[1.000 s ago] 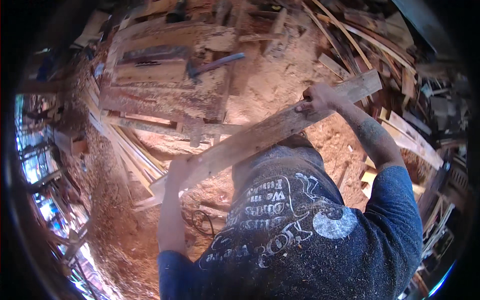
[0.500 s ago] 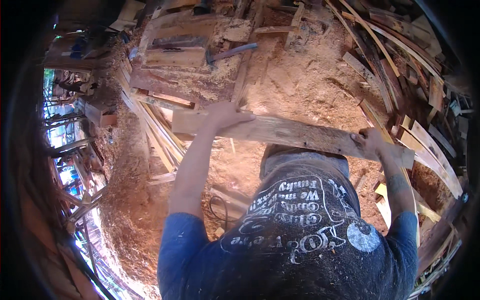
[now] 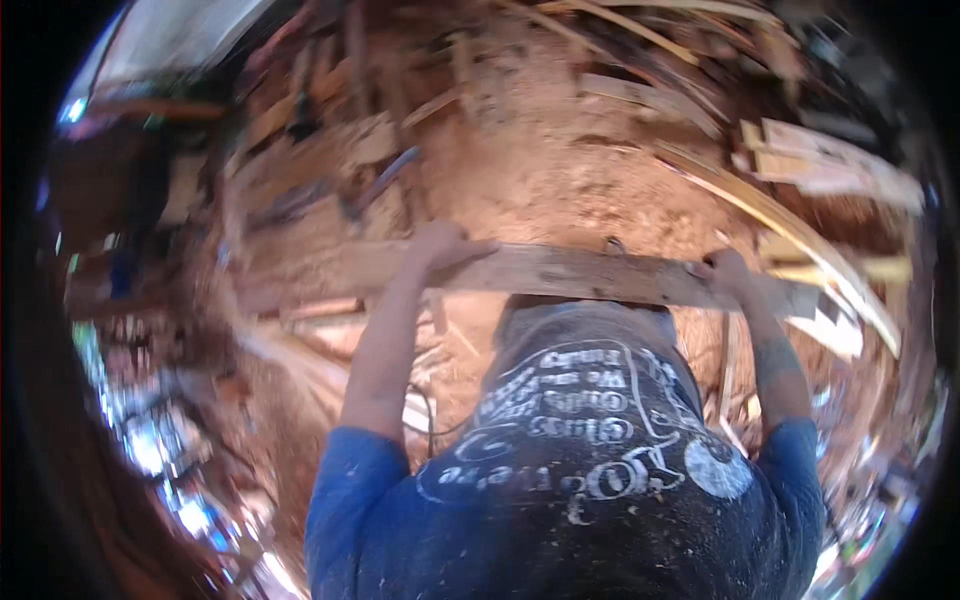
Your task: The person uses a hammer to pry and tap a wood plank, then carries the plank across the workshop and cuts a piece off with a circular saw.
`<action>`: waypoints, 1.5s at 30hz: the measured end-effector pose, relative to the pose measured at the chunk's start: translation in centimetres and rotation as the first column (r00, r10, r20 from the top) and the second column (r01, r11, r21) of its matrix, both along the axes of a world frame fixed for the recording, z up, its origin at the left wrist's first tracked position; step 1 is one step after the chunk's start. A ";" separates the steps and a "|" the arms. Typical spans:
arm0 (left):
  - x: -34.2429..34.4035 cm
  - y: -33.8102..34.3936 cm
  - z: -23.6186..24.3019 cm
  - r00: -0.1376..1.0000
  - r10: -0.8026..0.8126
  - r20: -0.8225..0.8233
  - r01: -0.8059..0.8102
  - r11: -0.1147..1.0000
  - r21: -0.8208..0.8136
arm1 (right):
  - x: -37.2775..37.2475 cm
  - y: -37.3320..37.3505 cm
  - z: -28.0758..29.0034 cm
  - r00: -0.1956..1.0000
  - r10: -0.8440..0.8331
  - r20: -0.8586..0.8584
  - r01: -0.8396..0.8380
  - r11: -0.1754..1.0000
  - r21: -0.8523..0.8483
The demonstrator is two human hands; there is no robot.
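A long wooden plank (image 3: 570, 272) lies crosswise in front of my body, with a few dark spots on its face. My left hand (image 3: 440, 247) grips it toward its left part, thumb laid along the upper side and the other fingers hidden behind. Near the plank's right end, my right hand (image 3: 727, 272) is closed around it, fingers curled over the upper edge. Both arms reach forward, and the board sits just beyond my lap.
Sawdust (image 3: 540, 140) covers the ground ahead. Long timber strips (image 3: 780, 215) lie at the right, with more scrap wood at the far right. A blue-grey bar (image 3: 390, 172) rests on wooden pieces at the far left. A dark cable (image 3: 430, 410) curves beside my left side.
My view has turned to the right, so the surroundings have swung leftward and blurred. The plank stays in both hands and now lies more level across the view.
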State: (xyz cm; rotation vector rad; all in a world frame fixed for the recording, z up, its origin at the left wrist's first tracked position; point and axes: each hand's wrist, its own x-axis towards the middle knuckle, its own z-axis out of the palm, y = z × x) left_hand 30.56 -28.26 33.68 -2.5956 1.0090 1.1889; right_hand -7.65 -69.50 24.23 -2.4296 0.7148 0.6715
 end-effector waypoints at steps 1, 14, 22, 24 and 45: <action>0.3 -0.2 -0.2 1.000 0.003 -0.024 -0.003 1.000 0.015 | -0.2 1.3 1.2 0.998 -0.028 -0.052 0.026 0.999 -0.042; -4.6 -10.0 -2.4 0.829 -0.437 -0.349 0.480 0.876 0.042 | -6.3 12.1 12.1 0.972 -0.232 0.040 0.235 0.952 -0.197; -12.2 -12.4 -2.4 0.799 -0.555 -0.231 0.537 0.832 -0.140 | -14.4 11.1 10.9 0.925 -0.380 0.018 0.380 0.922 -0.077; -14.0 -14.4 -2.8 0.786 -0.602 -0.143 0.589 0.799 -0.123 | -16.6 9.2 9.6 0.918 -0.394 0.051 0.397 0.913 -0.092; -51.9 -47.2 3.2 0.244 -0.968 0.064 0.967 0.237 -0.096 | -55.5 4.8 10.1 0.451 -0.868 0.210 0.893 0.439 -0.101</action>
